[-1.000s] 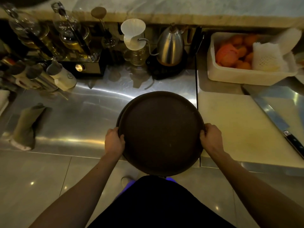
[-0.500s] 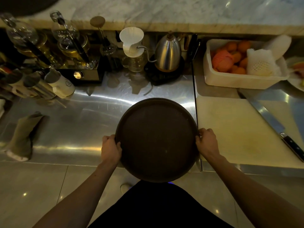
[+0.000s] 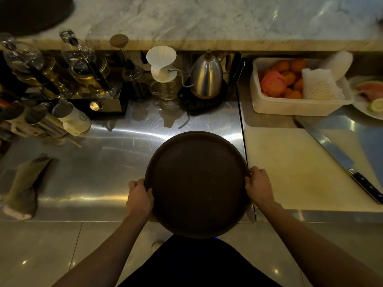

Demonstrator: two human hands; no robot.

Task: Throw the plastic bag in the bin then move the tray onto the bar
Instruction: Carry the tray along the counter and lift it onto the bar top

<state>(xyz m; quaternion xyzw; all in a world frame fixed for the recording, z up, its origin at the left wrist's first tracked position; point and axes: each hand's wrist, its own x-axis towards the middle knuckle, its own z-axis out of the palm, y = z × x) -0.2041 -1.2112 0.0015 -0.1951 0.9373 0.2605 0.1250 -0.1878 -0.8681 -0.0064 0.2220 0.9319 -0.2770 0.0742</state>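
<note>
I hold a round dark brown tray (image 3: 196, 183) over the front edge of the steel counter (image 3: 93, 162). My left hand (image 3: 139, 198) grips its left rim and my right hand (image 3: 259, 186) grips its right rim. The tray is empty and roughly level. The marble bar (image 3: 207, 21) runs across the top of the view, behind and above the counter. No plastic bag or bin is in view.
Between tray and bar stand a steel kettle (image 3: 206, 79), a white dripper on a glass server (image 3: 162, 67), siphon brewers (image 3: 83, 65) and canisters (image 3: 68, 119). A cutting board (image 3: 300, 168) with a long knife (image 3: 344, 162) lies right; behind it a white tub of oranges (image 3: 298, 88). A folded cloth (image 3: 24, 185) lies left.
The view has tilted upward, so more of the marble bar shows and the counter sits lower in frame. My hands keep the same grip on the tray.
</note>
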